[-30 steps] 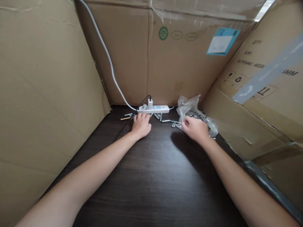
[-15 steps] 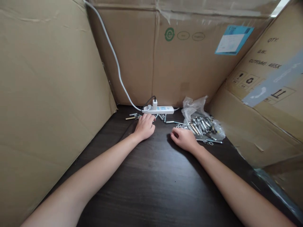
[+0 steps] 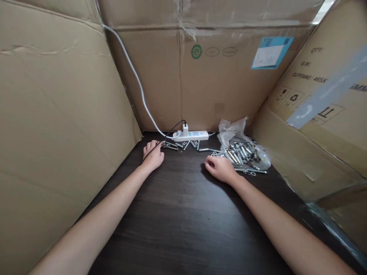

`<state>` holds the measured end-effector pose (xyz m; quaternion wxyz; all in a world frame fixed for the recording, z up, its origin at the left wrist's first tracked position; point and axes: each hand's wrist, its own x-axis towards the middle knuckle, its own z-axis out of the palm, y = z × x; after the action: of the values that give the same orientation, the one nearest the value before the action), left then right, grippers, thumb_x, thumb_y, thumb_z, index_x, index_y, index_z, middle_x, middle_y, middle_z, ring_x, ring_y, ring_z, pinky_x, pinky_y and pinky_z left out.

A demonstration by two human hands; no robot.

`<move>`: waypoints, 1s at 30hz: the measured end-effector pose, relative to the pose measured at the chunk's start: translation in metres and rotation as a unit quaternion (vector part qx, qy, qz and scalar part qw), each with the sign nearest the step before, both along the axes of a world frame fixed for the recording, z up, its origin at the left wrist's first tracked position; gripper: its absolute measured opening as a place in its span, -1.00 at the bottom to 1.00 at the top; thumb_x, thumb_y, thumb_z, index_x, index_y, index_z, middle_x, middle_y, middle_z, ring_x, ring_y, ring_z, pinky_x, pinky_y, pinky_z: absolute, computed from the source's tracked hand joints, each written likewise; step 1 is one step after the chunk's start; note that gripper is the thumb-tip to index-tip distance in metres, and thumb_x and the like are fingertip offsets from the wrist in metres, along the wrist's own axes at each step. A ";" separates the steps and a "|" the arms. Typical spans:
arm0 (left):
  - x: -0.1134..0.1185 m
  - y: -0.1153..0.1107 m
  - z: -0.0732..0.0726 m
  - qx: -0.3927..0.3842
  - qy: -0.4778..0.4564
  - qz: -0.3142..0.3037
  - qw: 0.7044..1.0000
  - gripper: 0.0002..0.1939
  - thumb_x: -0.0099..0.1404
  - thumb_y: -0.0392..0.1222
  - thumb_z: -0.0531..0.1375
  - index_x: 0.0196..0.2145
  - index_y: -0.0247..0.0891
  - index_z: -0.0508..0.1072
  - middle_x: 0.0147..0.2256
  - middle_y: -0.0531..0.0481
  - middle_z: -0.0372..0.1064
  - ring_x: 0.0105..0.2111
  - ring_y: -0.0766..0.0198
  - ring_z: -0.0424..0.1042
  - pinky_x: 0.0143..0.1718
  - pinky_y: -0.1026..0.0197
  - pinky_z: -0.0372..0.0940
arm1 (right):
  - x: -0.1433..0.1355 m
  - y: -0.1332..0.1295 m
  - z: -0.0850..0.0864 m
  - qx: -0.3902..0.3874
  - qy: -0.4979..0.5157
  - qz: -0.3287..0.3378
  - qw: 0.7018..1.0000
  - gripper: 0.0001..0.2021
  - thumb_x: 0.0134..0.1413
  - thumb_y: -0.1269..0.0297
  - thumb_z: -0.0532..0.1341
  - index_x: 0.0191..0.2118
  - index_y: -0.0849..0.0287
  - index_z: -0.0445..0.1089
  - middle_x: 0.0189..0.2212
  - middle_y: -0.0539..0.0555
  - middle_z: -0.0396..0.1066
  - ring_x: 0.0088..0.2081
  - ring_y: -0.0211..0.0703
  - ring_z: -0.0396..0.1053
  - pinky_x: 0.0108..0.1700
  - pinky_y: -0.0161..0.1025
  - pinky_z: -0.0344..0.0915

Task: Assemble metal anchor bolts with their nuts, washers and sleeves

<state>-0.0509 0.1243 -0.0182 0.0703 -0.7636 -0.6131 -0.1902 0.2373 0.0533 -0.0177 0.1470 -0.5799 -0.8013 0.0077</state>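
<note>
Fingers of the left hand reach forward and bend down to the dark surface, left of and slightly nearer the viewer than the power strip, close to the end of a scatter of metal bolts; whether they are clamped on anything cannot be told. A black cable passes across this hand and runs to a white charger standing in the power strip. Fingers of the right hand are curled inward in a loose fist, right of and nearer than the power strip; whether they enclose a part cannot be determined. The bolts lie directly in front of the power strip, some slanted, with small rings among them. To its right sits a clear plastic bag, open, with a heap of bolts and metal sleeves on it. Washers lie farther right and nearer than the power strip. A white cord rises from its left end along the cardboard behind it.
</note>
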 end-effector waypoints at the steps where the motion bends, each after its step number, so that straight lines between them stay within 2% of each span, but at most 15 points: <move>1: 0.000 0.000 -0.001 0.001 0.003 -0.005 1.000 -0.51 0.13 -0.33 0.02 0.05 -0.17 0.28 -0.01 -0.16 0.21 0.00 0.00 0.15 0.00 0.00 0.11 | 0.000 0.000 0.000 0.001 0.002 0.002 1.000 -0.82 0.13 0.23 0.06 -0.40 0.11 0.36 -0.46 -0.01 0.47 -0.42 -0.20 0.36 -0.43 -0.29 -0.05; 4: 0.002 0.000 -0.003 -0.002 0.006 -0.015 1.000 -0.55 0.16 -0.32 0.00 0.03 -0.16 0.30 -0.01 -0.16 0.22 0.00 -0.01 0.15 -0.02 -0.01 0.12 | 0.001 0.001 -0.001 0.001 0.009 0.005 1.000 -0.82 0.13 0.23 0.06 -0.40 0.11 0.36 -0.46 -0.01 0.47 -0.42 -0.20 0.35 -0.43 -0.30 -0.05; 11: 0.003 0.002 -0.002 -0.014 0.016 0.005 1.000 -0.62 0.23 -0.25 -0.01 0.00 -0.13 0.32 -0.04 -0.17 0.24 -0.03 -0.03 0.19 -0.09 -0.01 0.14 | 0.002 0.001 -0.003 -0.002 0.009 0.000 1.000 -0.82 0.13 0.23 0.06 -0.40 0.10 0.36 -0.47 -0.01 0.47 -0.43 -0.20 0.35 -0.43 -0.30 -0.04; 20: 0.003 0.006 -0.001 -0.023 0.026 -0.018 0.999 -0.77 0.25 -0.24 -0.02 -0.18 -0.16 0.35 -0.14 -0.15 0.28 -0.09 0.00 0.22 -0.13 0.01 0.16 | 0.002 0.001 -0.003 -0.002 0.012 0.000 1.000 -0.83 0.12 0.23 0.06 -0.42 0.10 0.34 -0.49 -0.02 0.45 -0.44 -0.20 0.34 -0.44 -0.30 -0.05; 30: 0.006 0.007 0.003 -0.078 0.057 -0.054 0.994 -0.72 0.26 -0.24 -0.05 -0.11 -0.19 0.32 -0.11 -0.17 0.27 -0.07 -0.01 0.22 -0.06 -0.03 0.12 | 0.002 0.001 -0.002 -0.011 0.018 0.001 1.000 -0.83 0.11 0.23 0.06 -0.41 0.10 0.34 -0.48 -0.01 0.45 -0.44 -0.20 0.34 -0.44 -0.30 -0.04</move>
<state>-0.0453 0.1315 -0.0148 0.0356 -0.8083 -0.5789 -0.1013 0.2393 0.0540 -0.0199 0.1550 -0.5802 -0.7991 0.0273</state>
